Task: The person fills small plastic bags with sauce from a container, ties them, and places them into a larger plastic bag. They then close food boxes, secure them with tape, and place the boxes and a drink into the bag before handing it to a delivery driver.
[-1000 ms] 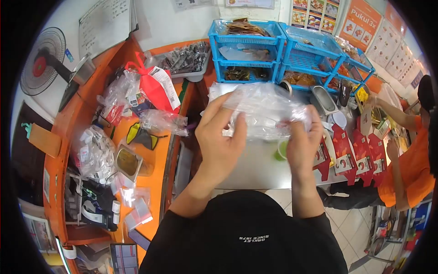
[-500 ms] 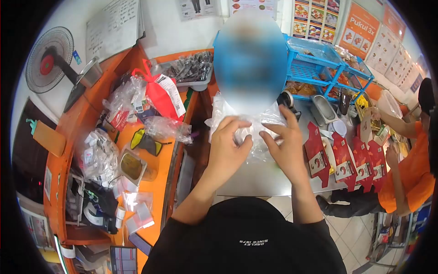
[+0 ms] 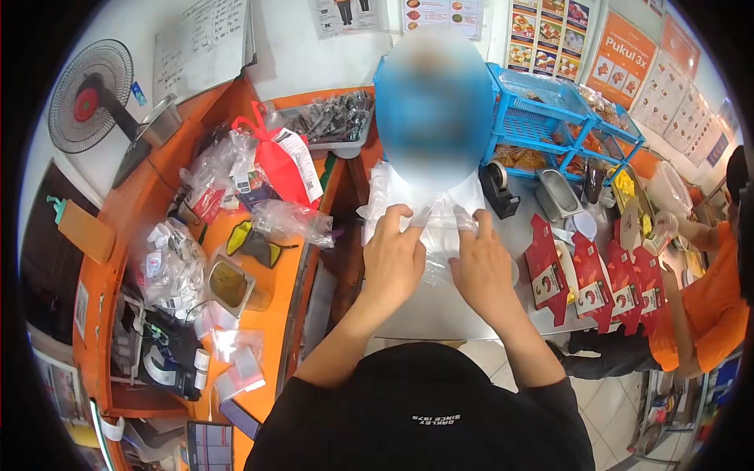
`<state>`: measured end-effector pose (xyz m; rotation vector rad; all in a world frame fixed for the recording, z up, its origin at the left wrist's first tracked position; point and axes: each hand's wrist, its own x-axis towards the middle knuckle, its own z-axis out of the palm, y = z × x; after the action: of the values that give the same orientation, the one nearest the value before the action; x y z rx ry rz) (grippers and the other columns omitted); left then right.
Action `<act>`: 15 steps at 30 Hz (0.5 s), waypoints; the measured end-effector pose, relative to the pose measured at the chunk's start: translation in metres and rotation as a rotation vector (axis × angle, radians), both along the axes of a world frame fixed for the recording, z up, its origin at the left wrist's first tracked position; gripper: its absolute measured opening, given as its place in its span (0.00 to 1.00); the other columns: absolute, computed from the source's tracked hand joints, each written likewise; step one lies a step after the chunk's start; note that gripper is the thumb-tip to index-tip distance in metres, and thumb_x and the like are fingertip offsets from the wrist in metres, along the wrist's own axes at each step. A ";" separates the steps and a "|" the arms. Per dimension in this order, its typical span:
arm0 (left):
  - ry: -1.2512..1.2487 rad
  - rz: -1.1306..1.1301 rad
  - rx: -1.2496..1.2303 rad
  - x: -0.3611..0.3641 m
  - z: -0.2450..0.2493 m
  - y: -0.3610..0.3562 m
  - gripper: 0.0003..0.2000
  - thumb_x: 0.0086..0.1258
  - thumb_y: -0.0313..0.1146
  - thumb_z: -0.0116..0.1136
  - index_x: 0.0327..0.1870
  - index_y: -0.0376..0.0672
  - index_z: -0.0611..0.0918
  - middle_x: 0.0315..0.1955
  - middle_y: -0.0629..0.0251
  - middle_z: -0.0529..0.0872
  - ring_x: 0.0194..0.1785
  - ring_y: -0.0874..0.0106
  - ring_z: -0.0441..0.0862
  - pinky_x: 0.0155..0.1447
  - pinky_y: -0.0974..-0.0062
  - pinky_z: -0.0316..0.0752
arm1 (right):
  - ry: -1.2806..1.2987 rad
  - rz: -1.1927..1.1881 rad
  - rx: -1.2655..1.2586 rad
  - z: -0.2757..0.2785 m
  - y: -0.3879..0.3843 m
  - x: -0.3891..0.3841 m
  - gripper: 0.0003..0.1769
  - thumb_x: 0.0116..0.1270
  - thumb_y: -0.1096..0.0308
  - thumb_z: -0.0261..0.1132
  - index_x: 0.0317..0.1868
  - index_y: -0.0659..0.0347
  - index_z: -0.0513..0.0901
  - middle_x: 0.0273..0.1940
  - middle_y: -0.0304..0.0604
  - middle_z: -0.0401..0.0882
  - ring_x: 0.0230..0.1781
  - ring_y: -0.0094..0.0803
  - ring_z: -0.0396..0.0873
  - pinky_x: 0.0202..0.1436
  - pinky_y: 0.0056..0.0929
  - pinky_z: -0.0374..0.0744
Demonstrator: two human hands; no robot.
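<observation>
A thin clear plastic bag (image 3: 441, 235) lies on a stack of white plastic on the steel table (image 3: 428, 318). My left hand (image 3: 395, 255) grips the bag's left side between thumb and fingers. On the other side, my right hand (image 3: 481, 255) pinches the plastic near its upper edge, with the fingertips pointing away from me. A band of film stretches between the two hands. Just beyond my right hand stands a black tape dispenser (image 3: 500, 191). A blurred area covers what is directly behind the bag.
Red printed boxes (image 3: 547, 271) stand to the right, near a metal container (image 3: 558, 195) and blue tiered baskets (image 3: 534, 125). A person in orange (image 3: 703, 302) works at far right. A red bag (image 3: 284, 169) and plastic-wrapped items rest on the orange counter (image 3: 271, 314) at left.
My hands have gone from spread, curved fingers over the plastic to gripping it, with film now stretched between them. The tape dispenser shows more fully. The person in orange has shifted an arm.
</observation>
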<state>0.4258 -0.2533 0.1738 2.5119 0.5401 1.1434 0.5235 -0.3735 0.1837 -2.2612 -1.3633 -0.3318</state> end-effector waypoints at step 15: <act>0.093 -0.142 -0.288 0.007 -0.055 0.004 0.11 0.56 0.18 0.55 0.38 0.38 0.85 0.33 0.57 0.76 0.34 0.57 0.78 0.37 0.62 0.74 | 0.067 0.000 -0.476 -0.037 -0.004 0.016 0.09 0.56 0.71 0.64 0.35 0.66 0.84 0.40 0.59 0.78 0.34 0.49 0.83 0.38 0.43 0.80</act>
<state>0.4324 -0.2489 0.1186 2.3202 0.5020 0.8354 0.5397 -0.3774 0.1462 -2.6190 -1.5323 0.0817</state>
